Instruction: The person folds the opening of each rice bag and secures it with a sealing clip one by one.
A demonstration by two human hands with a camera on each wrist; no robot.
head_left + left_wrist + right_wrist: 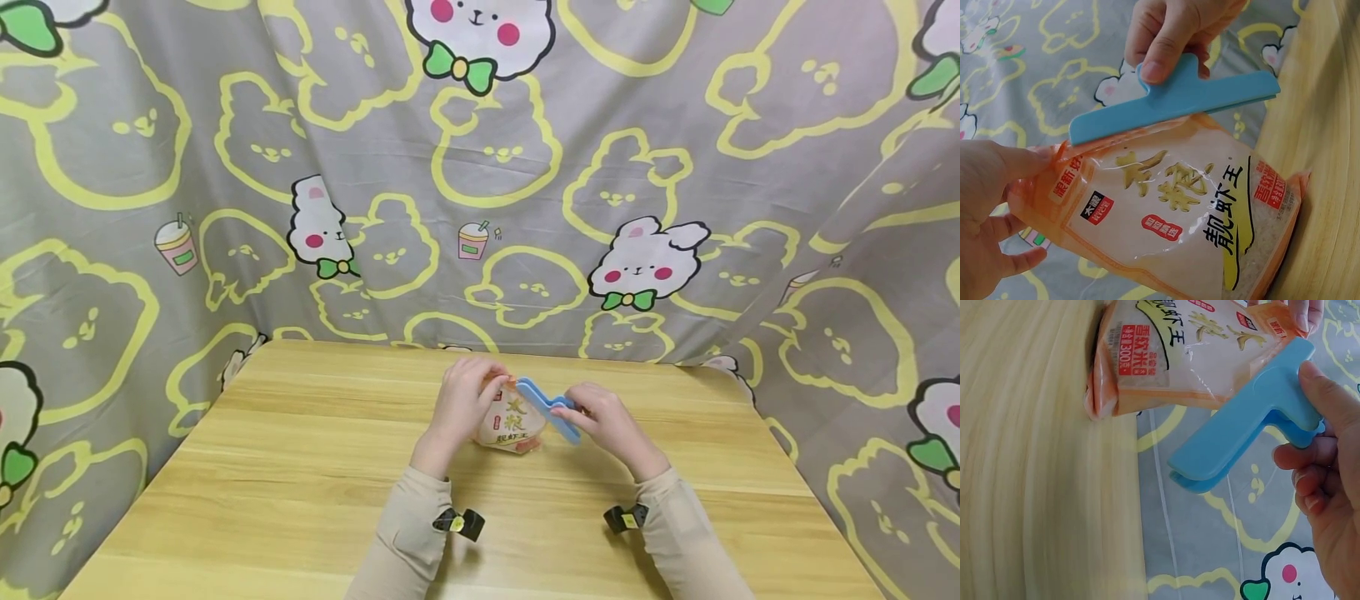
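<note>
A plastic bag of rice (506, 425), orange and clear with gold and black lettering, stands on the wooden table. My left hand (470, 396) pinches its top corner between thumb and fingers, as the left wrist view shows at the bag's orange edge (1041, 187). In my right hand (603, 421) is a long blue bag clip (1172, 103), pinched by its handle between thumb and fingers. The clip lies along the bag's top edge, one end close to my left fingertips. Its other end sticks out past the bag in the right wrist view (1241, 419).
The wooden table (300, 483) carries the bag near its far half. A grey curtain (405, 167) with yellow and white cartoon figures hangs behind the table and along both sides. A black wrist camera (459, 523) sits on each sleeve.
</note>
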